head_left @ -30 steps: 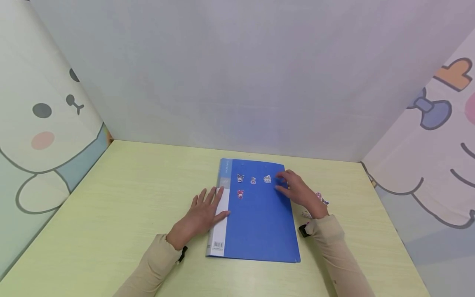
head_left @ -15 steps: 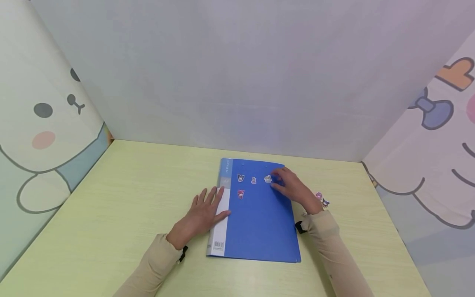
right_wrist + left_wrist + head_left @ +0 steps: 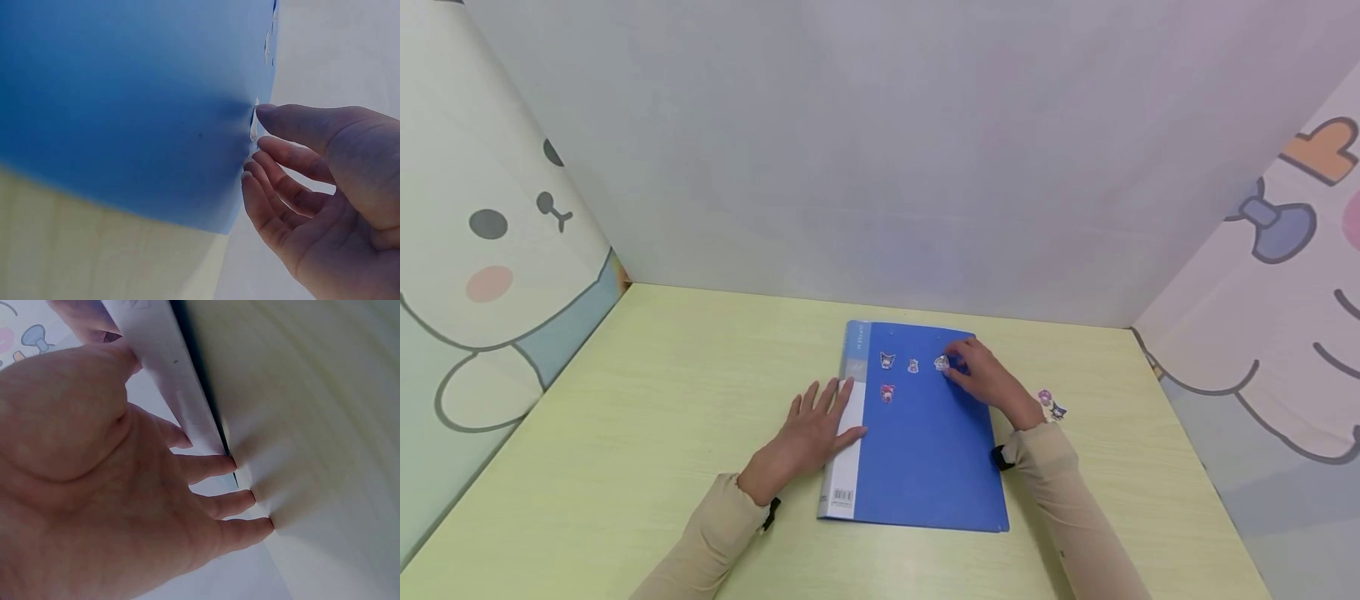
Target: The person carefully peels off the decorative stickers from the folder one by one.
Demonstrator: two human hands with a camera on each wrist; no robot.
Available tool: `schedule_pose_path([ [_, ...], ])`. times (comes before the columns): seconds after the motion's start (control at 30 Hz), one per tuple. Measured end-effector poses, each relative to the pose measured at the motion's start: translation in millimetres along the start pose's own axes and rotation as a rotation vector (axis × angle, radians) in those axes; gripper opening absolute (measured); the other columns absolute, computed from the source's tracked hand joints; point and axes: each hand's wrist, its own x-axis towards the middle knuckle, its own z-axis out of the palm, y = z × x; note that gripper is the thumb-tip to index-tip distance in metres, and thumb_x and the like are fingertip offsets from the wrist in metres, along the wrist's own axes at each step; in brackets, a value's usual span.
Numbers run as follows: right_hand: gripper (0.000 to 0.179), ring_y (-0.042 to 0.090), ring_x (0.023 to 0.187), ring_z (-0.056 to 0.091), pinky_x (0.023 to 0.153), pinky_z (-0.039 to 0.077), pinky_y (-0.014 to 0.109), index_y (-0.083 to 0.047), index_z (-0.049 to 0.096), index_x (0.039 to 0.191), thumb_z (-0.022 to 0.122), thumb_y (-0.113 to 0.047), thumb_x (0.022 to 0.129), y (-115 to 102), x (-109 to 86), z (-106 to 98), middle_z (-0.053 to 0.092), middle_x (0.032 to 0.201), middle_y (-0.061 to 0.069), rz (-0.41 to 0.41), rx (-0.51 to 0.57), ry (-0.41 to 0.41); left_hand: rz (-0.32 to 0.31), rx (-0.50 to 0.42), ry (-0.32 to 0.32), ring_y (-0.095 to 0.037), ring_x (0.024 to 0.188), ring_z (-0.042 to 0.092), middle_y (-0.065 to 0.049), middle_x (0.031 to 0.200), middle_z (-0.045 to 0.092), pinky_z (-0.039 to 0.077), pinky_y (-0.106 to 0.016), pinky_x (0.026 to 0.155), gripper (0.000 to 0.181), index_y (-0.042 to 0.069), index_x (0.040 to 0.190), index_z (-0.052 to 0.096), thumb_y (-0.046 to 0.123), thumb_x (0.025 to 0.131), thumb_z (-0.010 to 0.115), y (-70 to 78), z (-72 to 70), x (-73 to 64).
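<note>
The right hand [image 3: 988,381] had moved a little to the left since a second earlier, from just beside the white sticker [image 3: 940,364] to touching it, while the left hand [image 3: 801,435] had stayed in place. The blue folder [image 3: 928,467] lay on the pale yellow-green desk [image 3: 715,350], at the lower centre of the frame. The white sticker was on the folder's cover near the upper right corner, at the right hand's fingertips and left of its palm. That hand's fingers were bent, and in the right wrist view the thumb tip met one end of the sticker with the forefinger close to the other. The sticker showed there nearly edge-on, so I could not tell whether they pinched it or only pressed it.

The left hand rested spread across the folder's spine [image 3: 842,467], well apart from the white sticker. To that sticker's left, in the same row, were a small pale sticker [image 3: 913,366] and a dark-eared sticker [image 3: 887,361], with a pink sticker [image 3: 887,393] below the latter. Right of centre, near the right wrist, a purple sticker [image 3: 1045,397] and a dark blue sticker [image 3: 1058,412] lay on the desk.
</note>
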Motion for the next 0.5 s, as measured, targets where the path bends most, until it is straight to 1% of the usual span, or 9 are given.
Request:
schedule_pose_path([
  [0.1,0.026,0.042,0.101,0.065,0.089,0.055,0.053,0.012,0.06,0.12,0.067,0.001,0.097,0.6,1.1,1.5,0.057,0.115,0.027,-0.005,-0.002,0.008,0.004,0.004,0.004,-0.053,0.149,0.022,-0.027,0.163,0.029,0.021,-0.068,0.117,0.078,0.003,0.162,0.023,0.046,0.105,0.055,0.0,0.3,-0.3],
  [0.5,0.021,0.043,0.101,0.065,0.089,0.055,0.053,0.012,0.059,0.116,0.065,0.003,0.098,-7.3,2.8,1.6,0.055,0.114,0.028,0.035,0.014,0.003,-0.002,-0.001,0.006,-0.053,0.149,0.022,-0.027,0.163,0.029,0.021,-0.069,0.117,0.077,0.003,0.162,0.024,0.045,0.105,0.055,0.5,0.2,-0.7],
])
